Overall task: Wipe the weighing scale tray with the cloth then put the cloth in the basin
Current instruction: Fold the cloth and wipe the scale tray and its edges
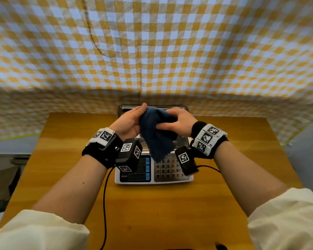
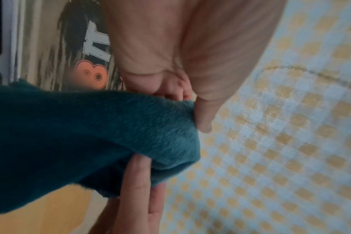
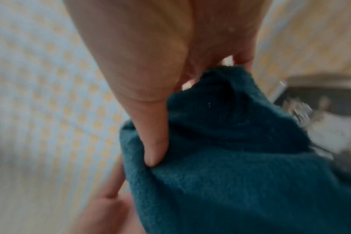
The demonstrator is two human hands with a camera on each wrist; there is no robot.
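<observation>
Left hand (image 1: 129, 121) and right hand (image 1: 177, 121) raised palms inward over the scale tray (image 1: 181, 141), at the table (image 1: 61, 159) far edge. Both pinching the blue cloth (image 1: 156, 136) between thumb and fingers at its top. Cloth held above the tray, long axis vertical, free end hanging toward the keypad (image 1: 168, 168).

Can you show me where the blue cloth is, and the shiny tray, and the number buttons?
cloth (image 1: 156, 138), head view, middle of the hanging fold.
tray (image 1: 124, 107), head view, far-left rim.
number buttons (image 1: 165, 168), head view, middle of the keypad.
</observation>
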